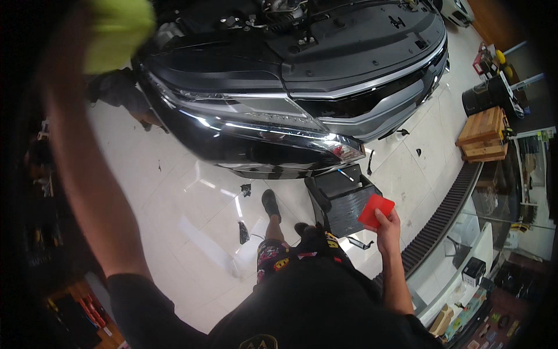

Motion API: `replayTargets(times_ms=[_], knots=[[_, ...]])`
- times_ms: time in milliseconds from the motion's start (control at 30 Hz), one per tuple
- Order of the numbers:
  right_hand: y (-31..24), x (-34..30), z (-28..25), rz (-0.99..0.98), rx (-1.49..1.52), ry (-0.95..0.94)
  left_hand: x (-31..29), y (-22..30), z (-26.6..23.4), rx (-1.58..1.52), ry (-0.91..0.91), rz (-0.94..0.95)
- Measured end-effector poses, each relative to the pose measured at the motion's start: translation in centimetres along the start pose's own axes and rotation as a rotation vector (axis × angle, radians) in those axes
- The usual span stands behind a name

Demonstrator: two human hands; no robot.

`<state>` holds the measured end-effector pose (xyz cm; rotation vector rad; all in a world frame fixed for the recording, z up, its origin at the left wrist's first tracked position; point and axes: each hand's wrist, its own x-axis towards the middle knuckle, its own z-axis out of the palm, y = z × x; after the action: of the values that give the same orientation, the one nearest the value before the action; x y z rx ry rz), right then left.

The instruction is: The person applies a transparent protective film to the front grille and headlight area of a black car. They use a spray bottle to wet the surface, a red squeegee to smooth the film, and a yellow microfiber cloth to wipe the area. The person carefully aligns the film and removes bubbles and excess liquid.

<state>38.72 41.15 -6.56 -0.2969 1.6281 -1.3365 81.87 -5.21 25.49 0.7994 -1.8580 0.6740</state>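
Observation:
My left arm rises along the left side, and my left hand [65, 55] is blurred and dark near the top. Beside it is a yellow-green cloth [119, 35], blurred like the hand and apparently gripped in it; the fingers are hidden. At the right, my right hand [388, 228] is closed on a thin, flat red squeegee card [376, 210], thumb on top, held in the air in front of the car. Ahead stands a dark car [232, 148] with its hood raised or off. Its headlight [256, 110] faces me.
Below the front bumper is a black rolling stool or tray [349, 212], with a pen-like thing [346, 174] on it. Dark scraps [243, 232] lie on the glossy tiled floor. A person's trouser leg [125, 93] shows beyond the car's left corner. A wooden crate [483, 136] stands at right.

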Motion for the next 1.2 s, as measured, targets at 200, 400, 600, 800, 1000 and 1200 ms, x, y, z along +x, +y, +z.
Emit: replayTargets(times_ms=[200, 400, 600, 800, 1000, 1200], knots=[[0.1, -2.2, 5.1, 0.093, 0.030, 0.101, -14.8, 8.9, 17.3, -0.401, -0.574, -0.015], [-0.6, -0.4, 8.2, 0.050, -0.006, 0.018, -17.1, 13.2, 14.7, -0.391, -0.463, -0.190], [-3.3, 5.1, 13.3, -0.274, -0.204, -0.090, -21.1, 23.2, 10.4, -0.538, -0.623, -0.401], [-9.8, 10.1, 17.2, -1.189, -0.962, -0.097, -22.2, 21.5, 13.2, -0.524, -0.330, -0.351], [-10.4, 13.5, 17.9, -1.364, -1.127, 0.013, -19.6, 18.6, 13.9, -0.650, -0.499, -0.434], [-10.5, 12.8, 19.8, -1.359, -1.153, 0.060, -20.6, 19.4, 14.5, -0.643, -0.489, -0.373]])
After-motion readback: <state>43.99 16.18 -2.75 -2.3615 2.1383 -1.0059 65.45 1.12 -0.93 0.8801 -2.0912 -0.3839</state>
